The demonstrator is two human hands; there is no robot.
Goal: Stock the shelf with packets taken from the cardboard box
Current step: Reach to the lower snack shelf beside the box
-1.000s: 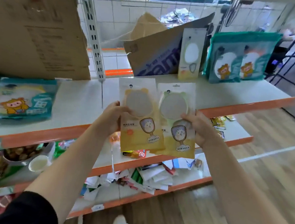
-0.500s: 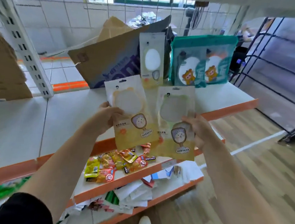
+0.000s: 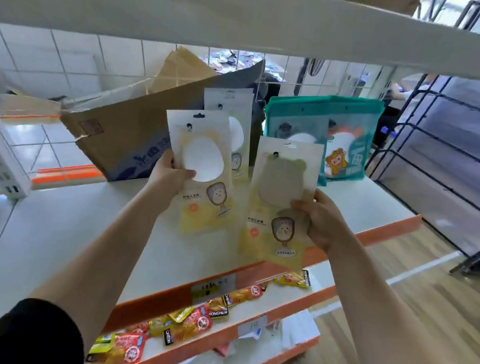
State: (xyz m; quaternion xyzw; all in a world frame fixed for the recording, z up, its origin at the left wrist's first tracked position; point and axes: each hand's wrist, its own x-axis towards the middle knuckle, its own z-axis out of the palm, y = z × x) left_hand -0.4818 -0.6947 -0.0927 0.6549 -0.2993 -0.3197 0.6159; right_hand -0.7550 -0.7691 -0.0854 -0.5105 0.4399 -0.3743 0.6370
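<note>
Two flat white-and-yellow plastic packets with hang holes are held upright in the air above the white shelf [image 3: 64,224] with the orange front lip. The packet with the round white window [image 3: 202,164] is pinched at its left edge by the left hand [image 3: 167,174], thumb on the front. The packet with the green bear-shaped insert [image 3: 280,185] is gripped at its lower right side by the right hand [image 3: 324,219], fingers curled behind it. Neither packet touches the shelf.

Just behind the first, a third packet [image 3: 235,103] of the same kind stands against the tilted brown cardboard box [image 3: 126,140]. To its right stand two teal pouches [image 3: 299,120] with cartoon figures. Red and yellow snack sachets [image 3: 191,321] lie on the shelf below.

The likely trouble is toppling. These packets are thin and light, so one set down too upright, or let go before it leans on something, would probably slide flat. Reaching in with both at once could also nudge the standing packet over.
</note>
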